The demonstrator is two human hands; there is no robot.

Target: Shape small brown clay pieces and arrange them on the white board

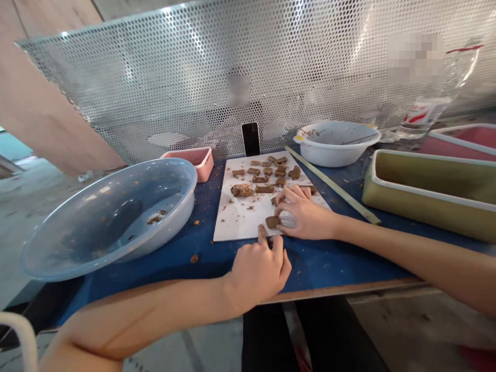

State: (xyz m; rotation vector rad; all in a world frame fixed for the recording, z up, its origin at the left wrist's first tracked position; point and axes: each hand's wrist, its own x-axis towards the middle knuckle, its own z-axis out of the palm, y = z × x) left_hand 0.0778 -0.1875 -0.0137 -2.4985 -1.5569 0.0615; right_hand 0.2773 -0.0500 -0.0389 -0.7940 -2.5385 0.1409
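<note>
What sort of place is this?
Likely a makeshift workshop or craft bench: small brown pieces on a white board, a worn blue tabletop strewn with crumbs, and a perforated metal sheet behind.

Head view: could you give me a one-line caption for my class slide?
Left hand and right hand at a small brown piece on a white board, blue basin to the left.

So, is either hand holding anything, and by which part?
The right hand touches a brown piece at its right edge; gripping or not, I can't tell. The left hand shows nothing held.
</note>
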